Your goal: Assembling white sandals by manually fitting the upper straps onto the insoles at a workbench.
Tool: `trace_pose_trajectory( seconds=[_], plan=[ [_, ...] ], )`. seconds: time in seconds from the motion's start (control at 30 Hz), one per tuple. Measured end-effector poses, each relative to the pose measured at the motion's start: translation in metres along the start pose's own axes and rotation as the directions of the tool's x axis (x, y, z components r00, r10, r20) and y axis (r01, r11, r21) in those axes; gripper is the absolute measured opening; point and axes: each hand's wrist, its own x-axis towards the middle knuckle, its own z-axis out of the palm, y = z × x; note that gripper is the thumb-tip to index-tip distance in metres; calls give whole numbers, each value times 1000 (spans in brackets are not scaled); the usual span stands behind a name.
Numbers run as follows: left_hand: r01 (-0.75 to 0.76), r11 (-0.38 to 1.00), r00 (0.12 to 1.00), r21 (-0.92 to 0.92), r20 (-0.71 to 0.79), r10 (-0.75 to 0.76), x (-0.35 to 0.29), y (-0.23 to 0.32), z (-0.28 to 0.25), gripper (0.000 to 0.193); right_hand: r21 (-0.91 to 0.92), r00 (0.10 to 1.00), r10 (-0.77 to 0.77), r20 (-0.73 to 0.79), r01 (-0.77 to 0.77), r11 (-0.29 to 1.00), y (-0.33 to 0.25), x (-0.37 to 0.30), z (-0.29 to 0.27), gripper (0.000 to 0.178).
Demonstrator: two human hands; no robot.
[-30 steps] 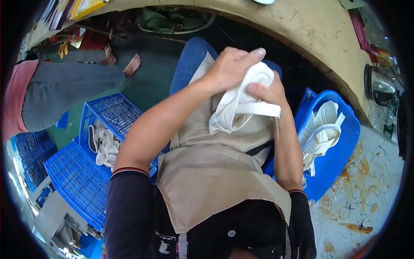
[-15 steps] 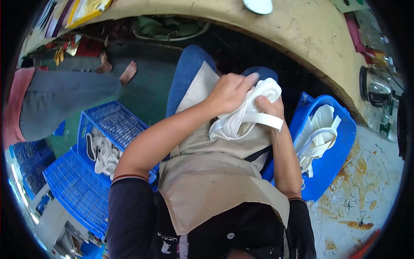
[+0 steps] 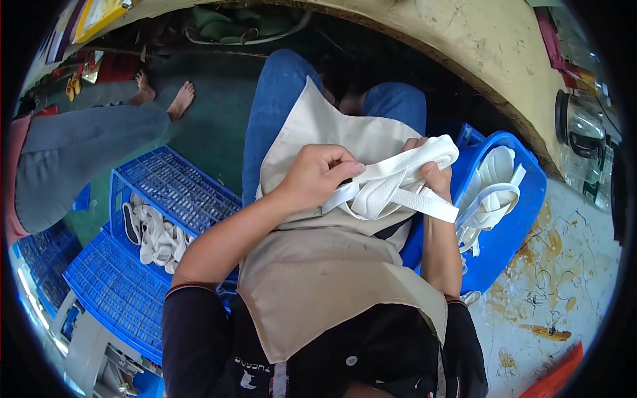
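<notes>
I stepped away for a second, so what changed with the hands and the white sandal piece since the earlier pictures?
The white sandal piece has turned from bunched upright to lying across the lap, its strap trailing right. The left hand slid to its left end; the right hand still grips behind. Both keep hold. The blue tub is unchanged.

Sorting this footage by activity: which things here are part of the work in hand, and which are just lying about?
In hand:
left hand
right hand
white sandal with straps
beige apron
blue bin of white sandals

Lying about:
blue crate
glass jar
another person's bare feet
</notes>
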Motion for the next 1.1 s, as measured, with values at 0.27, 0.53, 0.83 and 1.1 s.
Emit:
trace_pose_trajectory(
  seconds=[0.27,0.53,0.83,1.1],
  plan=[
    [-25,962,999,-273,32,35,11,-3,9,9,73,1000,10,25,-11,997,-1,1,7,52],
    [-69,908,993,-414,60,103,10,9,13,12,120,999,-11,32,7,993,-3,3,19,48],
    [177,951,981,-254,126,-149,8,24,18,16,97,993,-10,118,-1,995,-19,1,28,41],
    [-608,691,735,392,-52,676,-9,38,10,33,-160,993,-33,110,50,986,-36,10,48,34]
  ],
)
